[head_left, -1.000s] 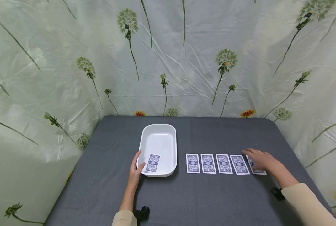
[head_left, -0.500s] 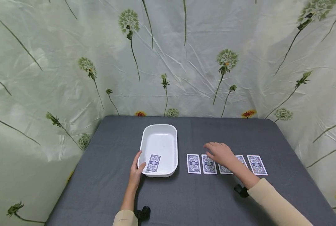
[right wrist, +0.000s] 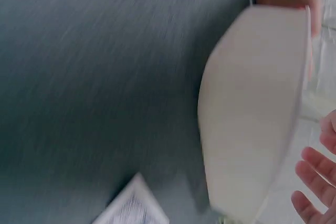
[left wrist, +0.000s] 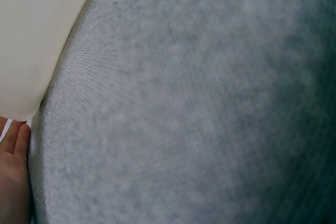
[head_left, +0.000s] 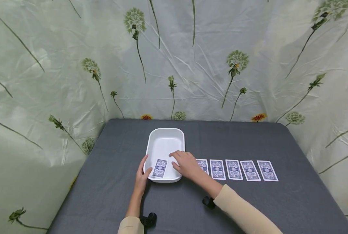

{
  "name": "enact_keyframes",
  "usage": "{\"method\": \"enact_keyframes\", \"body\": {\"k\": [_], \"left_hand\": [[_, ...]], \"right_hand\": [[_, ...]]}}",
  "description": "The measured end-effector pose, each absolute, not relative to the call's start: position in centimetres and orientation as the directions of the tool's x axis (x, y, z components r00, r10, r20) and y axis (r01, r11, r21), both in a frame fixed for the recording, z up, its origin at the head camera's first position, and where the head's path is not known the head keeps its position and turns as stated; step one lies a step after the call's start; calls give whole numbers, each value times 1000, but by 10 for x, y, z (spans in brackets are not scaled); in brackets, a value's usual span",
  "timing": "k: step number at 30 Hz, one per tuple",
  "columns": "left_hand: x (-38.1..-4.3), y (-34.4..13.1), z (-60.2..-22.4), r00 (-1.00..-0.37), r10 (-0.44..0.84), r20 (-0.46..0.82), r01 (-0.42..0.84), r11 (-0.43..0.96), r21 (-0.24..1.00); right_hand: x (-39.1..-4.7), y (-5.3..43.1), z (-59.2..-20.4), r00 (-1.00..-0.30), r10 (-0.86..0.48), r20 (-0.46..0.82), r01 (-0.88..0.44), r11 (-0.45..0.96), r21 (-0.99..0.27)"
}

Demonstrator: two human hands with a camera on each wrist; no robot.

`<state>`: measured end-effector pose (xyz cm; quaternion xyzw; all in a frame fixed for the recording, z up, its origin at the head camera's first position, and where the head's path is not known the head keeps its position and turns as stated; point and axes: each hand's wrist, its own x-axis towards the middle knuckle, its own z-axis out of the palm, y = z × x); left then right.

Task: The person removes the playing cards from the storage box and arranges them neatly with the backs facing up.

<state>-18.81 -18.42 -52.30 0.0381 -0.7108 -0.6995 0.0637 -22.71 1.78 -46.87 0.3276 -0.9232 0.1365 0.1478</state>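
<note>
A white tray [head_left: 174, 139] stands on the grey table [head_left: 191, 204], with one blue-backed card [head_left: 160, 168] lying in its near end. My left hand [head_left: 144, 169] grips the tray's near left corner, thumb over the rim. My right hand [head_left: 176, 161] hovers over the tray's near right rim with fingers spread and nothing in it. It hides part of the leftmost card [head_left: 203, 165] in a row of several face-down cards [head_left: 233, 169]. In the right wrist view the tray's wall [right wrist: 252, 114] and my right fingers [right wrist: 315, 177] show, blurred.
The row of cards runs right from the tray to the last card [head_left: 267, 170]. A flower-printed sheet [head_left: 174, 65] hangs behind and beside the table. The left wrist view shows grey cloth [left wrist: 199, 103] and the tray's outer wall [left wrist: 31, 35].
My right hand has swept left from the rightmost card, across the row, to the tray's right rim. The cards lie as before. My left hand has not moved.
</note>
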Motion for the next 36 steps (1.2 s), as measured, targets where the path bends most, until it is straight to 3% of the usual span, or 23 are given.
{"method": "enact_keyframes", "body": {"k": [5, 12, 19, 36], "left_hand": [[-188, -185, -524, -988, -143, 53, 52, 10, 999], [-187, -185, -524, -987, -143, 70, 66, 31, 997], [-186, -185, -525, -987, -145, 75, 71, 35, 997], [-186, -184, -524, -984, -157, 78, 73, 39, 997]], "right_hand": [[-227, -12, -479, -773, -577, 265, -622, 771, -137], [-234, -39, -490, -845, -535, 3, -530, 836, -141], [-240, -50, -505, -853, -498, -158, -480, 866, -141], [-241, -57, -508, -855, -496, -151, -473, 865, -165]]}}
